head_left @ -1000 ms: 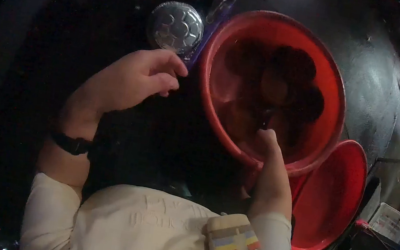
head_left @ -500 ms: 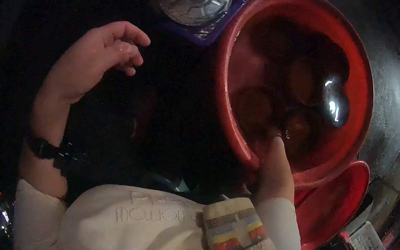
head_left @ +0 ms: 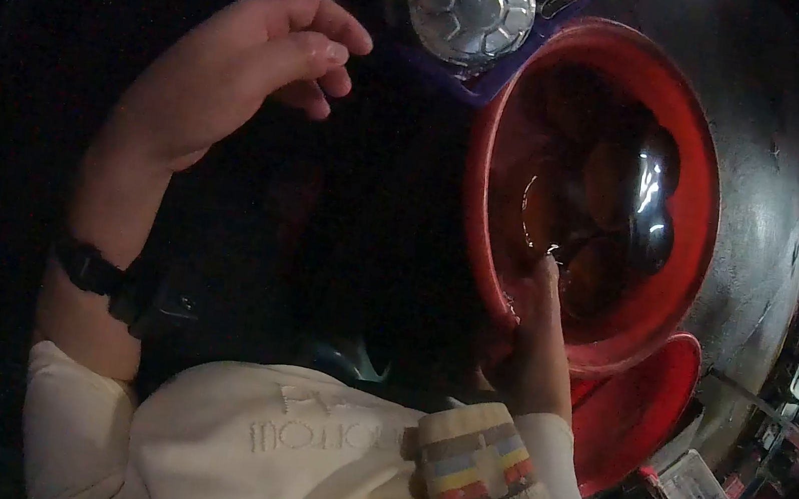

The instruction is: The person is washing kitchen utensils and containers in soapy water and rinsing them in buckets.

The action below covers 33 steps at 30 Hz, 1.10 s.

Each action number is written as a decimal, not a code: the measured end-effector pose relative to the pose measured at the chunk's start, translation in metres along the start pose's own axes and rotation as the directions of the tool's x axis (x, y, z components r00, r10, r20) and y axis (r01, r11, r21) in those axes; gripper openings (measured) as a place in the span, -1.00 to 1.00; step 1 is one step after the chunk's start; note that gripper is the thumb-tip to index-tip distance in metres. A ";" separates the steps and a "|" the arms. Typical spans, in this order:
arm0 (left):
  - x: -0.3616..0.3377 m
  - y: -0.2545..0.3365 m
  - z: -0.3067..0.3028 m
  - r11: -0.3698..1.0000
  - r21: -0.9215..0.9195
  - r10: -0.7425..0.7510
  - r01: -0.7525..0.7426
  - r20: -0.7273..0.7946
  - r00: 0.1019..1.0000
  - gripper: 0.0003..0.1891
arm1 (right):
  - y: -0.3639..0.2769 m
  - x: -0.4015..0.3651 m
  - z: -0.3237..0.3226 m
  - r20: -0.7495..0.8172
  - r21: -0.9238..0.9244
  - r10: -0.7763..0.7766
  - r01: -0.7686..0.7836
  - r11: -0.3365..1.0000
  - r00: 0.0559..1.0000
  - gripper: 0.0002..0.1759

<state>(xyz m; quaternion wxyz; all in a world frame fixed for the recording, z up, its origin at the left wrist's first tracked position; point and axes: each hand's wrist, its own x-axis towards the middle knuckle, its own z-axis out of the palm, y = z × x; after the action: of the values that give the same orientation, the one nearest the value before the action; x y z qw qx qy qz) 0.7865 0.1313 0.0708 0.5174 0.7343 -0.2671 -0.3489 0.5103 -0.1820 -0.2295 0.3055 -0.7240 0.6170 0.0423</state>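
A large red basin [head_left: 704, 239] holds dark liquid with several round dark objects [head_left: 605, 186] in it. My right hand [head_left: 539, 298] is at the basin's near rim, its thumb over the edge and its fingers dim; what it grips, if anything, is not clear. My left hand [head_left: 279, 52] hangs in the air left of the basin, fingers loosely curled and apart, holding nothing. Beyond it a round silver foil-like piece [head_left: 472, 7] lies on a purple tray [head_left: 487, 84].
Under the basin's near right side is a red lid or dish [head_left: 635, 412]. A pale container [head_left: 696, 491] sits at the lower right. A grey metal surface [head_left: 766, 227] curves along the right. A striped towel [head_left: 482, 462] lies over my right shoulder area.
The view has shifted, so the foil piece shows further right. My left hand has moved up and right. My right hand remains at the basin's near rim.
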 end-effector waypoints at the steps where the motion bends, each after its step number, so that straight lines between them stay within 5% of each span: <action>1: -0.001 0.000 -0.002 1.000 -0.012 0.007 -0.007 0.002 1.000 -0.70 | -0.005 -0.004 -0.009 -0.005 0.084 -0.006 0.007 0.996 1.000 -0.67; 7: -0.006 -0.004 -0.015 0.994 -0.107 0.018 -0.025 -0.063 0.998 -0.71 | -0.047 -0.029 -0.065 0.014 0.539 -0.078 0.058 0.840 0.997 -0.67; 12: -0.008 -0.002 -0.017 0.990 -0.126 0.051 -0.064 -0.100 0.994 -0.71 | -0.083 -0.058 -0.096 0.071 0.649 -0.197 0.105 0.754 0.978 -0.67; 23: -0.008 0.003 -0.017 0.973 -0.226 0.018 -0.050 -0.142 0.990 -0.75 | -0.131 -0.152 -0.030 0.426 0.357 -0.460 0.322 0.877 0.779 -0.65; 33: -0.010 0.003 -0.026 0.950 -0.298 0.022 -0.088 -0.217 0.976 -0.76 | -0.161 -0.198 0.061 0.557 0.170 -0.579 0.601 0.781 0.595 -0.64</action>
<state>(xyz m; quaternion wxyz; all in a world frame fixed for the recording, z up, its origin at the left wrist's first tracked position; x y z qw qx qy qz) 0.8012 0.1528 0.0814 0.6600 0.6703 -0.1739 -0.2914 0.6315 0.0280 -0.1293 0.4623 -0.8428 0.2178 0.1686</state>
